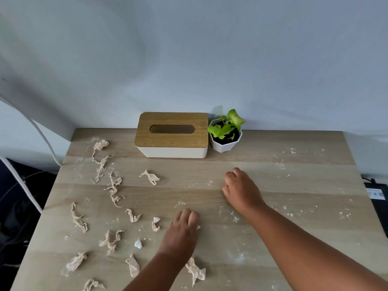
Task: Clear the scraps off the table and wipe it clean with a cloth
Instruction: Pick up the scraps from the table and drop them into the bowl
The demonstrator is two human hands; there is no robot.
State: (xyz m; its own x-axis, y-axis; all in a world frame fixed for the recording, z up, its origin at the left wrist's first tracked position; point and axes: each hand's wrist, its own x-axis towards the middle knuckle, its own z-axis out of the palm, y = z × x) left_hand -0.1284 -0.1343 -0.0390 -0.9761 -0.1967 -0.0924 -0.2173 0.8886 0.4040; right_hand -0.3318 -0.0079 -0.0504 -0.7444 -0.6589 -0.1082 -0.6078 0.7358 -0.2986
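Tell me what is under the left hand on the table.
A bit of pale scrap pokes out at the fingertips of the left hand, which lies knuckles-up on the table. How much more it covers is hidden by the hand.

the table (273,164) is light brown wood with long pale and darker stripes. little white crumbs (344,214) dot it like spilled flour. the scraps (113,189) are pale pinkish tan, and one small scrap (138,244) is white. the tissue box (174,152) is white with a golden brown wood lid (172,139) that has thin lines in it. the plant (227,127) has bright green leaves, dark black soil and a white pot (224,147). the wall (189,59) is pale blue grey. a white cable (45,139) hangs on the left.
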